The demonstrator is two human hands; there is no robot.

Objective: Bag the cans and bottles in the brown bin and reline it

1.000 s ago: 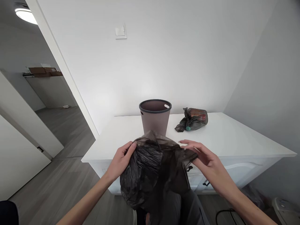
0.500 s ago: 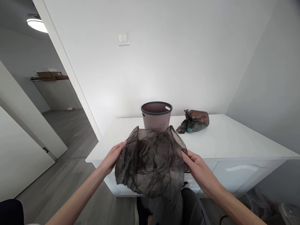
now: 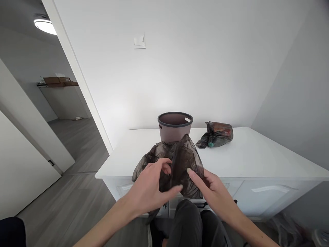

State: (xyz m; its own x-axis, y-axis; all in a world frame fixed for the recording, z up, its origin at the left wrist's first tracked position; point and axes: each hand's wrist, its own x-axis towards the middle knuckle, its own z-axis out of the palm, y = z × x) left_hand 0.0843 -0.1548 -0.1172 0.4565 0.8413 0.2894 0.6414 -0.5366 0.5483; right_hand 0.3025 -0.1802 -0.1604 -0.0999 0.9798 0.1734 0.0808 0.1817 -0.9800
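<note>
I take the mauve bin [image 3: 175,133] as my landmark on the feed; it stands upright on the white cabinet [image 3: 259,154], close to the wall [image 3: 210,68]. The thin black bag [image 3: 186,159] is spread out on the near side of the bin, between my view and it, and its upper edge covers the bin's lower part. Whether the bag actually touches the bin I can't tell from here.

My right hand [image 3: 216,188] is nearer to me than the bin and off to its right. It has the bag's right side pinched, thumb lying on the near face and fingers behind the film, so the bag sits just left of that palm. My left hand [image 3: 147,188] is nearer than the bin too, a little to its left, in front of the bag's left and middle part. Its fingers are bent and its thumb stands well away from them, with nothing visibly clasped; the bag is directly beyond it, and I can't make out whether the fingertips touch the film.

To the right of the bin a knotted bag [image 3: 221,134] lies on its side, apart from both hands. My knees [image 3: 187,219] show below the bin, and a light switch [image 3: 139,41] is above it, to the left.
</note>
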